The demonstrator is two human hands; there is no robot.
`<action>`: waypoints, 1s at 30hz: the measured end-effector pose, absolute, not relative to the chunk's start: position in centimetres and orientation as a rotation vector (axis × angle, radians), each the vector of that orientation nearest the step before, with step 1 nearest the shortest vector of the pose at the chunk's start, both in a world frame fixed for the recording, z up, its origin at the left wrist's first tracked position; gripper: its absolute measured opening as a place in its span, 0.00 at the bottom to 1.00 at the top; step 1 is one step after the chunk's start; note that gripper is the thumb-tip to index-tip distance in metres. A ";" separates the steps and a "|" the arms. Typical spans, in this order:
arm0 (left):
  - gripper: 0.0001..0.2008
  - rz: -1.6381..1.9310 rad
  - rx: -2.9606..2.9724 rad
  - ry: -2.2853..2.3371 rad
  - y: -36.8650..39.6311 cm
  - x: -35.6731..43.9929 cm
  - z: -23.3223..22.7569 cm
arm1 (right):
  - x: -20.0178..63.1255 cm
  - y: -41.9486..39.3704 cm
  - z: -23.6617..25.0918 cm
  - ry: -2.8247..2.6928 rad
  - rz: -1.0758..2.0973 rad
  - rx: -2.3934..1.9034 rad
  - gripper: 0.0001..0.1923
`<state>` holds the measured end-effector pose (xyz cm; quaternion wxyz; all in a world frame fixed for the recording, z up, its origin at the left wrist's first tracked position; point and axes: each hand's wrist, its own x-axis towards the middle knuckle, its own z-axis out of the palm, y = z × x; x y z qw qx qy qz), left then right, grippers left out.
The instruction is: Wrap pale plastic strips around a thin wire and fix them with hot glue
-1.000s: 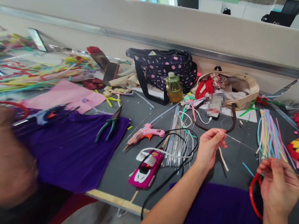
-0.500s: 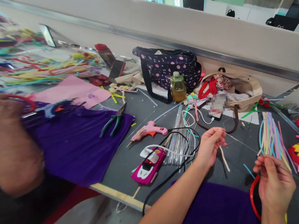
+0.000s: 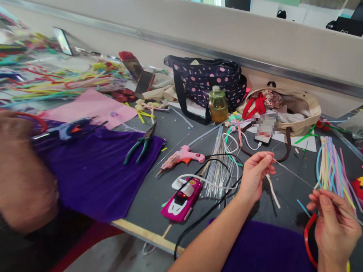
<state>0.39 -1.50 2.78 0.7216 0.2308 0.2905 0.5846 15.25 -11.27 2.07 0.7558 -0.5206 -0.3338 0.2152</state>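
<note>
head view: thin wire (image 3: 294, 175) between left hand (image 3: 255, 175) and right hand (image 3: 334, 224)

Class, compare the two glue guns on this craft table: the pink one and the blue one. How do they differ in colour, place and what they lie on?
The pink glue gun lies on bare grey table near the middle; the blue glue gun lies further left, on the purple cloth. The pink one is sharp and fully in view; the blue one is partly blurred beside another person's hand. Both lie on their sides, with orange triggers, and no hand holds either.
</note>
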 end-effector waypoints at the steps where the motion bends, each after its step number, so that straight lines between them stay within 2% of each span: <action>1: 0.13 1.291 0.511 0.637 -1.5 0.4 2.8 | 15.3 -11.3 2.0 -0.739 0.469 -1.125 0.09; 6: 0.13 1.281 0.509 0.598 -1.5 0.4 2.8 | 15.4 -11.4 1.8 -0.811 0.428 -1.084 0.06; 12: 0.13 1.268 0.497 0.578 -1.5 0.3 2.9 | 14.8 -11.5 2.1 -0.997 0.183 -1.087 0.03; 22: 0.13 1.276 0.521 0.623 -1.6 0.0 3.5 | 15.2 -11.5 1.7 -0.853 0.387 -1.150 0.08; 30: 0.14 1.298 0.612 0.650 -1.8 0.2 3.5 | 15.0 -11.5 1.8 -0.838 0.316 -1.178 0.07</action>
